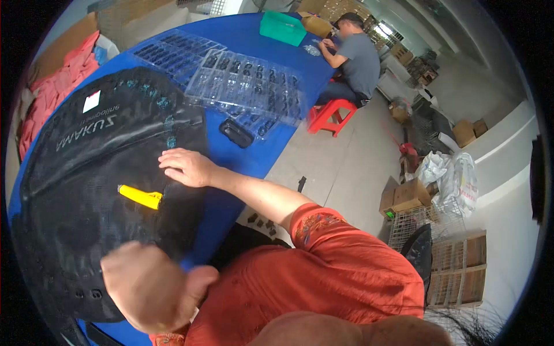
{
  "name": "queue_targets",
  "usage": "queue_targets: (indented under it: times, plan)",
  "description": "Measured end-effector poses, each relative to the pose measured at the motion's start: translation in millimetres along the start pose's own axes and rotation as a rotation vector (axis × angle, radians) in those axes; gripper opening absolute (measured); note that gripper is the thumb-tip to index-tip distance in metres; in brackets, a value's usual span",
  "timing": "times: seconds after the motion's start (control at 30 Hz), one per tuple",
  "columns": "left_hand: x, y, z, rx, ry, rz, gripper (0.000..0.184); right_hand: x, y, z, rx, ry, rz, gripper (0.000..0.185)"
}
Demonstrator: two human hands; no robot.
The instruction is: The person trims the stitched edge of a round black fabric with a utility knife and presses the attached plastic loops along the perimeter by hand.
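A large black sheet-like piece with printed lettering lies across the blue table. My right hand rests on its edge with the fingers stretched out, holding nothing I can see. On the black piece, between my hands, lies a yellow utility knife, touched by neither hand. My left hand is over the lower part of the black piece, close to my body. Motion smears it; the thumb stands apart, but the other fingers cannot be made out. A white label sits on the far part of the black piece.
Clear compartment trays with small dark parts lie on the blue table, near a black case. Farther along are a green bin and a seated person on a red stool. Cartons stand on the floor.
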State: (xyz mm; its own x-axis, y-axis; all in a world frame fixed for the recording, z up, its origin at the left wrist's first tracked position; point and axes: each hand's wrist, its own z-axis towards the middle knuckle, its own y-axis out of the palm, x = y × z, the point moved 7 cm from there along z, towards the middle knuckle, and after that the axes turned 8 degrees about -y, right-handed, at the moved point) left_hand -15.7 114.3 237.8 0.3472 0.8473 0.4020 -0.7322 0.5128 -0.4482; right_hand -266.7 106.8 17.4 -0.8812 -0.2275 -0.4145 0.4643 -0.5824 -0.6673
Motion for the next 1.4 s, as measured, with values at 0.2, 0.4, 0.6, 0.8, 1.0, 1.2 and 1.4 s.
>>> queue_targets:
  times: [0.2, 0.4, 0.6, 0.8, 1.0, 1.2, 1.4]
  plan:
    - [-26, -7, 17, 0.137, -0.192, -0.237, 0.069, -1, -3, 2, 0.045, -0.027, -0.05, 0.017]
    - [-36, -20, 6, 0.201, 0.027, -0.52, 0.035, 6, 1, 3, -0.023, -0.045, -0.08, 0.02]
    - [-34, -29, -10, 0.128, -0.153, -0.421, 0.041, 14, 6, 1, -0.053, -0.038, -0.042, 0.022]
    - [-28, -20, -2, 0.058, -0.091, -0.484, 0.04, 12, 4, 1, -0.077, 0.019, -0.044, 0.023]
    - [-20, -12, 8, -0.029, -0.01, -0.526, 0.04, 4, 1, 4, -0.103, 0.044, -0.087, 0.023]
    - [-20, -3, 10, -0.118, 0.02, -0.563, 0.04, 1, -1, 5, -0.075, 0.029, -0.048, 0.024]
    - [-18, 8, 11, -0.21, 0.053, -0.623, 0.04, 0, -1, 7, -0.085, 0.003, -0.047, 0.024]
